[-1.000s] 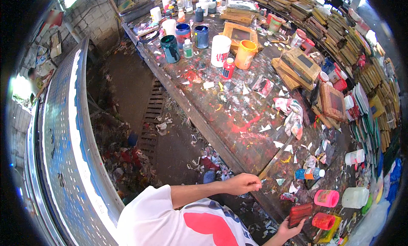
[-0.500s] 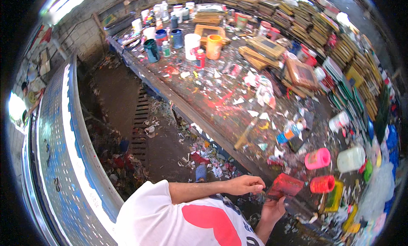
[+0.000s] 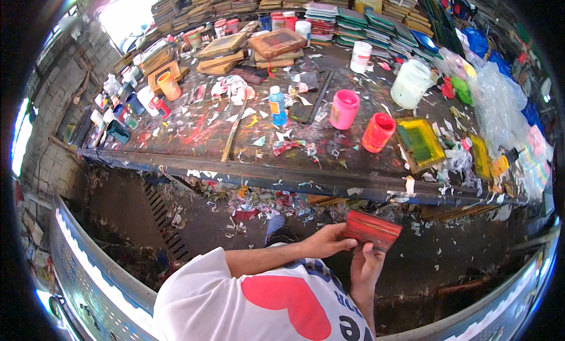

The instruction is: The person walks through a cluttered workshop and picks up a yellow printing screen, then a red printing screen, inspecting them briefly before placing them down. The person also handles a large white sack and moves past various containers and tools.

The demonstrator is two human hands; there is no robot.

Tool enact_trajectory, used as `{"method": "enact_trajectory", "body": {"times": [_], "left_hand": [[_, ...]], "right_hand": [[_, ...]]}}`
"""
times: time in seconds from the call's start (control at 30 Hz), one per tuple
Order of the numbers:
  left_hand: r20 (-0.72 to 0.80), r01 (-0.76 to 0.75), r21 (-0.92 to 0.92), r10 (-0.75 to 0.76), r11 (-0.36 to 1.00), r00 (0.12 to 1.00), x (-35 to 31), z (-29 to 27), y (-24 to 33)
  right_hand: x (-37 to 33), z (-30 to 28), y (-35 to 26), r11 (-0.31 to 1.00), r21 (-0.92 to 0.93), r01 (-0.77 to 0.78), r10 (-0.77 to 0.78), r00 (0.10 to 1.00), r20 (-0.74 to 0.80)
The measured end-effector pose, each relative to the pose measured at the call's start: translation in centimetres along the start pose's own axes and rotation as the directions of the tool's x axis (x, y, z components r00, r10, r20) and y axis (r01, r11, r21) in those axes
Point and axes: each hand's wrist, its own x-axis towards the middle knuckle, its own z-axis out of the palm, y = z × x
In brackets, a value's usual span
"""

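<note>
A red, paint-stained wooden squeegee (image 3: 374, 230) is up in front of my body, short of the table's front edge. My left hand (image 3: 331, 240) grips its left end, thumb on the near side. From below, my right hand (image 3: 367, 263) holds its lower edge, with the fingertips partly hidden. Beyond it on the table stand an open red-orange tub (image 3: 378, 133) and an open pink tub (image 3: 344, 110). A yellow-stained printing frame (image 3: 421, 144) lies to their right.
The paint-smeared table (image 3: 194, 147) carries scraps, a blue bottle (image 3: 277, 107), a wooden stick (image 3: 234, 132) and a whitish jar (image 3: 410, 84). Stacked frames (image 3: 276, 42) line its back. Plastic bags (image 3: 497, 100) heap at the right. A perforated metal rack (image 3: 88, 282) stands at the left.
My view has swung right, so the table now lies straight ahead. My left hand, earlier apart from the squeegee, has closed on it. The squeegee is away from the table edge.
</note>
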Motion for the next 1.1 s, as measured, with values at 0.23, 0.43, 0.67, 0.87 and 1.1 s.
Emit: {"method": "enact_trajectory", "body": {"times": [0.23,0.43,0.67,0.87,1.1], "left_hand": [[0.306,0.044,0.255,-0.124,0.966,0.944,7.2,8.5,-1.7],[0.439,0.010,0.330,-0.163,0.944,0.883,13.6,15.0,-4.7],[0.531,0.292,-0.050,-0.223,0.955,0.818,24.4,25.6,-9.8],[0.620,0.304,0.001,-0.239,0.953,0.747,37.2,37.1,-15.2],[0.788,0.324,0.081,-0.260,0.942,0.558,50.3,50.0,-18.0]], "right_hand": [[-2.0,-7.3,-5.5,0.968,0.052,0.245,-0.236,0.961,-0.147],[-1.7,-14.3,-9.7,0.942,0.124,0.312,-0.251,0.899,-0.359],[2.4,-23.7,-16.7,0.904,0.143,0.403,-0.295,0.830,-0.473],[6.5,-35.6,-25.8,0.910,0.056,0.410,-0.298,0.743,-0.599],[10.6,-46.5,-37.5,0.874,-0.091,0.477,-0.416,0.639,-0.647]]}}
